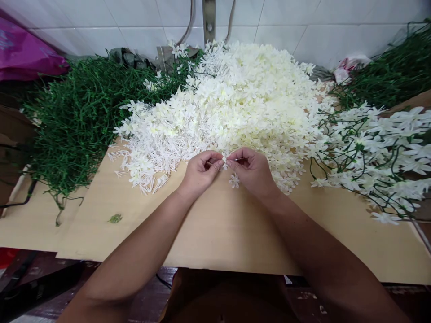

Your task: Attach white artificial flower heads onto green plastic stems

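Observation:
My left hand [204, 170] and my right hand [251, 169] meet over the near edge of a heap of white artificial flower heads [262, 98]. Both hands pinch with thumb and forefinger at a small white artificial flower [225, 162] between them. Just below it, one loose white flower [234, 181] lies on the tan board. Thin white plastic stamens [175, 146] are piled to the left of the flower heads, close to my left hand. How far each fingertip grips the petals is partly hidden.
Green plastic stems [77, 116] are heaped at the left, with more green stems [393, 67] at the far right. Assembled white flowers on stems [380, 152] lie on the right. A magenta bag [27, 49] sits back left; a tiled wall [303, 22] stands behind.

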The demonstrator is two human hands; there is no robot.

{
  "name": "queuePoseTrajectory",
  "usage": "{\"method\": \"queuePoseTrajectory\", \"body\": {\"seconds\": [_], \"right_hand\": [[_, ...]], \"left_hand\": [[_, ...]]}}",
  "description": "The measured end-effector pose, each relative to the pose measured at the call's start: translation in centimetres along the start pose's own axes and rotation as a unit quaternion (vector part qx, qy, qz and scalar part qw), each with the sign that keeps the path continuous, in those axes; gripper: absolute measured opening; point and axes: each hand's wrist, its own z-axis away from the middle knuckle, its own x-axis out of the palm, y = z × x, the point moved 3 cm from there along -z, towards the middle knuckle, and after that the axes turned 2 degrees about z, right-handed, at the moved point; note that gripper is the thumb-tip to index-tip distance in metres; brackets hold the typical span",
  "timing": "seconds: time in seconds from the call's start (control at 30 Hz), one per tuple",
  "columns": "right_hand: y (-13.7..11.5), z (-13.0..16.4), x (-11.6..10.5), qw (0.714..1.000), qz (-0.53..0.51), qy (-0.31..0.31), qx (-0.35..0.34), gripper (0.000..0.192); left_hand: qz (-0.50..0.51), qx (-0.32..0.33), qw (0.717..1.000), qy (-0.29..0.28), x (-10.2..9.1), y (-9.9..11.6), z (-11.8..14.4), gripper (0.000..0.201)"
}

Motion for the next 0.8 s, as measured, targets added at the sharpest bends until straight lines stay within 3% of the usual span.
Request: {"method": "queuePoseTrajectory", "body": {"seconds": [0.13, 0.23, 0.37, 0.57, 0.7, 0.8], "right_hand": [[-0.9, 0.5, -0.2, 0.992, 0.096, 0.016, -0.082, 0.005], [-1.1, 0.6, -0.2, 0.988, 0.099, -0.004, -0.117, 0.006], [-0.4, 0.3, 0.0, 0.998, -0.01, -0.04, -0.05, 0.01], [0.4, 0.1, 0.4, 0.989, -0.126, -0.042, 0.06, 0.043], [0.3, -0.1, 0.8, 0.978, -0.155, -0.104, 0.091, 0.042], [0.1, -0.3, 0.6, 0.971, -0.179, -0.116, 0.106, 0.044]], "left_hand": [[-0.06, 0.03, 0.997, -0.048, -0.2, 0.4, 0.1, 0.016], [-0.055, 0.036, 0.994, -0.086, -0.3, 0.5, 0.2, 0.018], [-0.014, 0.008, 0.996, -0.091, -0.5, 0.3, 0.0, 0.028], [-0.042, 0.021, 0.994, -0.103, -0.6, 0.6, -0.1, 0.03], [-0.096, 0.044, 0.989, -0.104, -0.8, 0.9, -0.1, 0.031], [-0.107, 0.052, 0.988, -0.098, -0.9, 0.9, 0.0, 0.03]]}}
